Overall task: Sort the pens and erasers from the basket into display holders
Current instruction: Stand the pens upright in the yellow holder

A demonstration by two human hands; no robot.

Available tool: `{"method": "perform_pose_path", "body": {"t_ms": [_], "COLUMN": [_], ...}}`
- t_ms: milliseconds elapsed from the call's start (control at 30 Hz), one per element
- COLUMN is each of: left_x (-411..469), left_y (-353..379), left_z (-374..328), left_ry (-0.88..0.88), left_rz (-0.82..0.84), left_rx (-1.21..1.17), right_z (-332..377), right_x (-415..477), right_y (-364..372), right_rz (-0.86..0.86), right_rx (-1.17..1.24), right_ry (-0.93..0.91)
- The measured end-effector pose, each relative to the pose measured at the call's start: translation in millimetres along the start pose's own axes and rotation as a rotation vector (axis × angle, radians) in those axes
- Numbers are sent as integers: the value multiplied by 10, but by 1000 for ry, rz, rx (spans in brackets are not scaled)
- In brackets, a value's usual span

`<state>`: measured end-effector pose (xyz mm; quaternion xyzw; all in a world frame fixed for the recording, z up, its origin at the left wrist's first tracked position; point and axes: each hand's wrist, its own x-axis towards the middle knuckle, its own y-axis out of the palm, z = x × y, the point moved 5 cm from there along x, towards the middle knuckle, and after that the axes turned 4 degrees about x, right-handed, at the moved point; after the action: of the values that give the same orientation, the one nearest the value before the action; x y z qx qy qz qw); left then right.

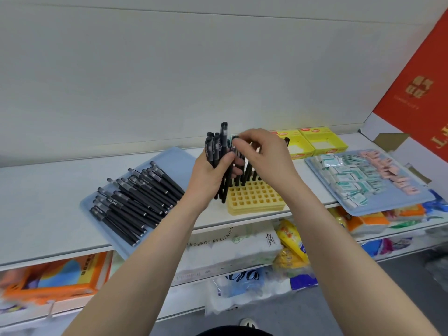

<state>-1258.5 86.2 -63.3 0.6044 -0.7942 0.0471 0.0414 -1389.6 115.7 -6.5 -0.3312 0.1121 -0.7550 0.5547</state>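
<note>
left grip (211,173) curled round bunch of black plastic pens (215,146) | right grip (264,154) pinches one pen top | yellow square-holed plastic holder (257,200) at 6 o'clock | drop pen straight into free hole

Pen bundle (217,151): we see a fistful of black pens, upright, gripped in the left hand (208,175) over the holder's left edge.
Single pen (234,147): its top is pinched by the right hand (261,156).
Loose pens (138,200): black, lying side by side on the left tray (174,157), which is blue.
Pen holder (254,197): a yellow grid; we see standing pens (248,172) in its back rows and open front cells.
Erasers (351,178): white-and-teal and pink, heaped on the right tray (392,204).
Yellow boxes (322,141): two, open, behind the holder.
</note>
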Motion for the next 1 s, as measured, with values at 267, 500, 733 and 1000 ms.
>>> {"method": "perform_pose_path", "body": {"t_ms": [267, 500, 733, 1000], "left_x": [0, -54, -88, -110], "left_y": [-128, -131, -120, 58], "left_z": [60, 33, 74, 30], "left_ry": [-36, -62, -82, -77], "left_rz": [-161, -157, -116, 30], "left_rx": [7, 44, 25, -35], "right_z": [-303, -488, -598, -275], "right_x": [-26, -71, -79, -89], "right_y": [-385, -157, -73, -214], "right_rz": [-201, -114, -33, -196], "right_rx": [-2, -78, -140, -202], "right_ry": [59, 37, 57, -58]}}
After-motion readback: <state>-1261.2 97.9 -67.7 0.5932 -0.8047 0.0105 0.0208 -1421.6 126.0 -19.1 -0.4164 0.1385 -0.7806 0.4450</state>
